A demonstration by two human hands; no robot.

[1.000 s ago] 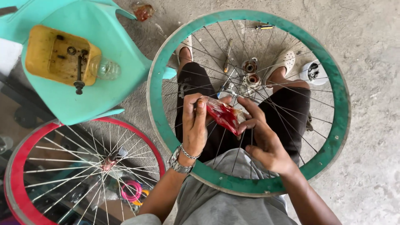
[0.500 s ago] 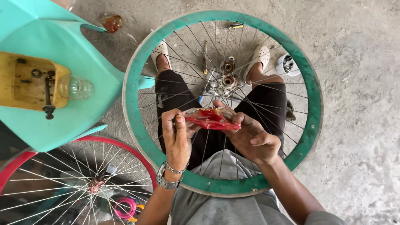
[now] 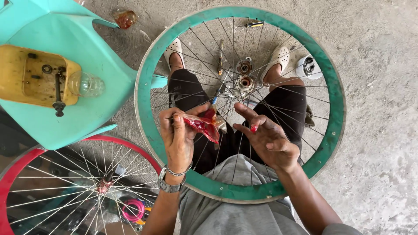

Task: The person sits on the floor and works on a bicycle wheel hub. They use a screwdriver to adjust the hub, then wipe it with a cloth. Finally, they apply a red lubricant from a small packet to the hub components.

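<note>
Left hand: the left hand (image 3: 177, 138) is raised over the lap, wrist bent, a watch and bracelet worn below it.
Left fingers: a grease packet (image 3: 203, 125) is pinched between thumb and fingertips.
Right hand: the right hand (image 3: 266, 141) is held open, palm up, fingers loosely spread; a red dab is carried on one fingertip.
Packet: clear plastic, crumpled, smeared red inside, held just left of the right fingertips.
Wheel: a green wheel (image 3: 146, 87) is laid across the knees beneath both hands.
</note>
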